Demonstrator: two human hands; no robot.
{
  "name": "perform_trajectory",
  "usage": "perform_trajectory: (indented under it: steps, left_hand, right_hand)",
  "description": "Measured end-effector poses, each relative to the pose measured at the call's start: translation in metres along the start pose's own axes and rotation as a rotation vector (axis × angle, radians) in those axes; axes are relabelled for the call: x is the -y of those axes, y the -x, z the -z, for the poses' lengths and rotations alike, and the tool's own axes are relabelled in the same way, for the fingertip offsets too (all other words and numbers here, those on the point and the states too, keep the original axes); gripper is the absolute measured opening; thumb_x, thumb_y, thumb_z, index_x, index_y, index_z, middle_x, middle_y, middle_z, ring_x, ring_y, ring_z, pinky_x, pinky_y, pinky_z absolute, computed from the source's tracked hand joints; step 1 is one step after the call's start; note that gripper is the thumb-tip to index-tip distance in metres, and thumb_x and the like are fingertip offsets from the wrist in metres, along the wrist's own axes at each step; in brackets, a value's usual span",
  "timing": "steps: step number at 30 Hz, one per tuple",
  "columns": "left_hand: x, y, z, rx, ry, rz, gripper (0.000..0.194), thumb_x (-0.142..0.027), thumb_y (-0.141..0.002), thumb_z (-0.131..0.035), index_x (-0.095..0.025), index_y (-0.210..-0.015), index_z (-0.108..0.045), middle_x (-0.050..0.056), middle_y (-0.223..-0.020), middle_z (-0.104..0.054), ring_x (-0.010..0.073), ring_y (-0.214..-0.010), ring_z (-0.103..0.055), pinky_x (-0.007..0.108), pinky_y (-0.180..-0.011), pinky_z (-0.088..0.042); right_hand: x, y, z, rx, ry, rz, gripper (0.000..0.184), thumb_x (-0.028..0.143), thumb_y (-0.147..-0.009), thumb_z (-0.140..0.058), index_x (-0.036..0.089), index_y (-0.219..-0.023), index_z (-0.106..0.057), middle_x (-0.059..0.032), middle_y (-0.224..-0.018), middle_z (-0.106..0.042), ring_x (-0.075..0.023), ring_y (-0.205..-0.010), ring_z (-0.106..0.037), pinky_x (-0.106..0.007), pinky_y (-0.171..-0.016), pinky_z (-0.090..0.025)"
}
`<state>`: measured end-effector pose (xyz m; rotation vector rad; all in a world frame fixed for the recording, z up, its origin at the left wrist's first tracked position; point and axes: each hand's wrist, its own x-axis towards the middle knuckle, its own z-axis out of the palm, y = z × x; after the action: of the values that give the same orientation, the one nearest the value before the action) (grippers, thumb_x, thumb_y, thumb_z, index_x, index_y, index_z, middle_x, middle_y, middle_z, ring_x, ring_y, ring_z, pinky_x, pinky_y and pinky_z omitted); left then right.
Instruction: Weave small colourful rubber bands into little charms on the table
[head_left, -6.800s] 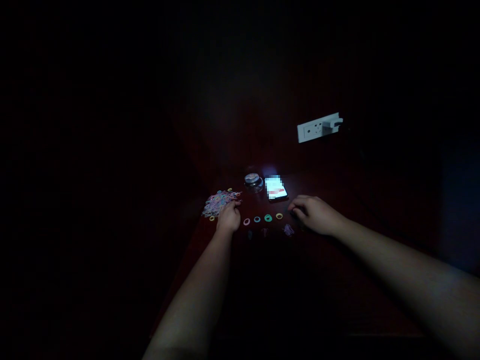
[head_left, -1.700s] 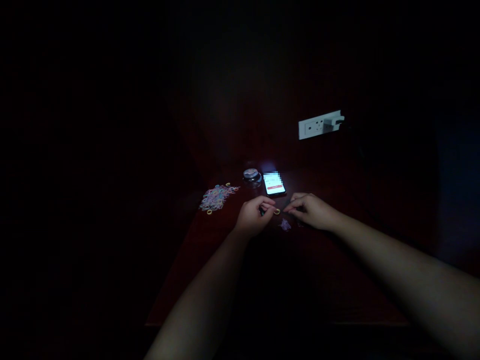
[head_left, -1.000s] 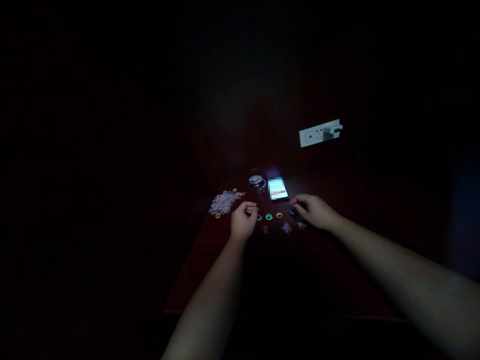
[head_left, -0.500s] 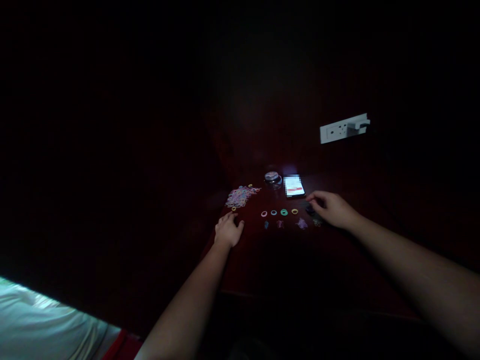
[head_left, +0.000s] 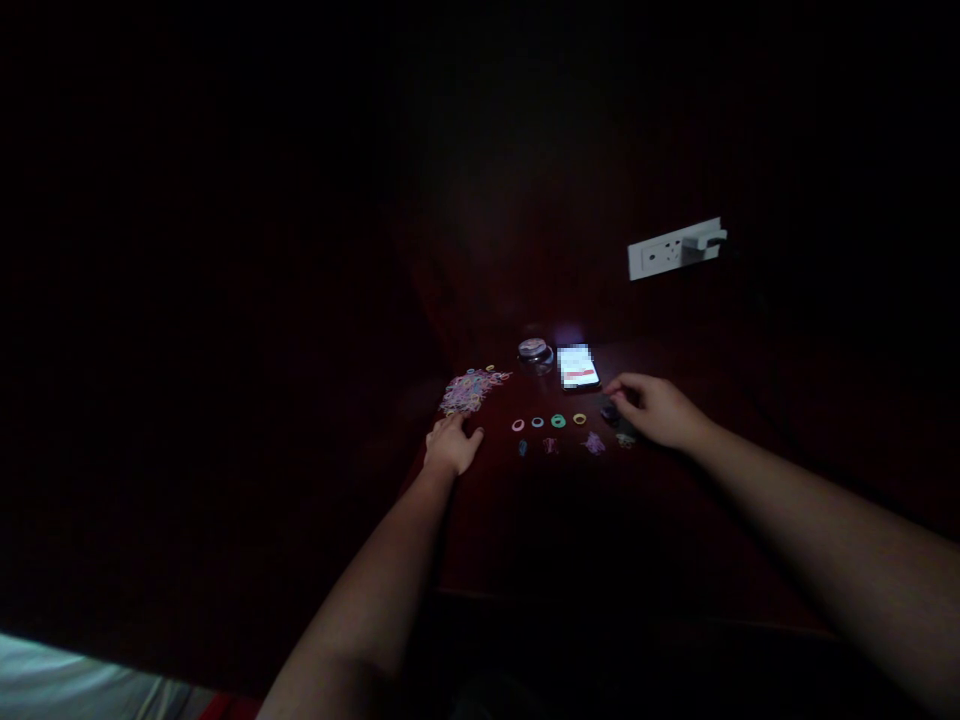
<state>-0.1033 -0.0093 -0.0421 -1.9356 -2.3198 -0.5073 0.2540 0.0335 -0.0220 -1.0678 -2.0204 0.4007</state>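
The scene is very dark. A pile of small coloured rubber bands [head_left: 469, 391] lies on a dark reddish table [head_left: 570, 520]. My left hand [head_left: 452, 446] rests just below the pile, fingers stretched toward it, holding nothing I can see. A row of small coloured rings [head_left: 548, 422] lies in the middle, with tiny band clusters [head_left: 592, 443] in front of it. My right hand [head_left: 655, 410] sits at the right end of the row, its fingers curled over a small dark object [head_left: 609, 412] that I cannot make out.
A lit phone [head_left: 577, 368] lies behind the rings, beside a small round glass jar [head_left: 535, 354]. A white wall socket with a plug [head_left: 673, 250] is at the upper right. A pale cloth [head_left: 67, 688] shows at the bottom left corner.
My left hand has left the row of rings and moved left to the foot of the band pile, opening out. My right hand has stayed at the row's right end.
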Motion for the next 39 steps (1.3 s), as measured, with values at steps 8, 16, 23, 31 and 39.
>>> perform_trajectory:
  steps: [8,16,23,31,39]
  left_hand:
    - [-0.002,-0.007,0.001,0.018,-0.011,0.026,0.055,-0.059,-0.084,-0.045,-0.031,-0.132,-0.055,0.006,-0.144,-0.047,0.0313,-0.132,-0.04,0.05,-0.107,-0.033]
    - [-0.001,-0.004,0.002,-0.055,-0.013,0.02,0.054,-0.052,-0.084,-0.05,-0.021,-0.126,-0.06,0.01,-0.133,-0.057,0.0296,-0.124,-0.047,0.041,-0.104,-0.036]
    - [0.001,-0.002,0.007,-0.105,0.125,0.057,0.032,-0.034,-0.083,-0.054,-0.021,-0.108,-0.068,0.007,-0.113,-0.069,0.0209,-0.104,-0.062,0.028,-0.096,-0.043]
    - [0.002,0.0,0.012,-0.118,0.181,0.077,0.024,-0.024,-0.086,-0.048,-0.021,-0.098,-0.069,0.005,-0.102,-0.072,0.0187,-0.09,-0.066,0.026,-0.084,-0.048]
    - [-0.022,0.006,0.012,-0.244,0.544,-0.034,0.016,-0.025,-0.083,-0.057,-0.018,-0.097,-0.06,0.006,-0.097,-0.07,0.0153,-0.085,-0.067,0.027,-0.085,-0.052]
  right_hand:
    - [0.001,0.0,0.0,0.017,-0.02,-0.005,0.02,0.028,-0.082,-0.051,0.019,-0.091,-0.066,-0.0029,-0.077,-0.066,-0.0152,-0.066,-0.058,-0.027,-0.062,-0.044]
    - [0.003,0.001,0.0,0.004,-0.025,-0.025,0.02,0.029,-0.08,-0.052,0.019,-0.091,-0.066,-0.0019,-0.073,-0.064,-0.015,-0.063,-0.056,-0.027,-0.06,-0.043]
    - [0.004,0.001,0.0,0.006,-0.017,-0.033,0.021,0.029,-0.081,-0.051,0.018,-0.092,-0.065,-0.0026,-0.076,-0.065,-0.0144,-0.062,-0.055,-0.026,-0.059,-0.042]
    - [0.003,0.0,0.0,-0.001,-0.018,-0.018,0.021,0.03,-0.082,-0.051,0.018,-0.093,-0.065,-0.0024,-0.075,-0.064,-0.0143,-0.062,-0.055,-0.026,-0.059,-0.042]
    - [0.008,-0.002,-0.003,-0.015,-0.013,0.008,0.019,0.025,-0.081,-0.051,0.018,-0.09,-0.066,-0.0035,-0.078,-0.067,-0.0155,-0.065,-0.057,-0.027,-0.061,-0.042]
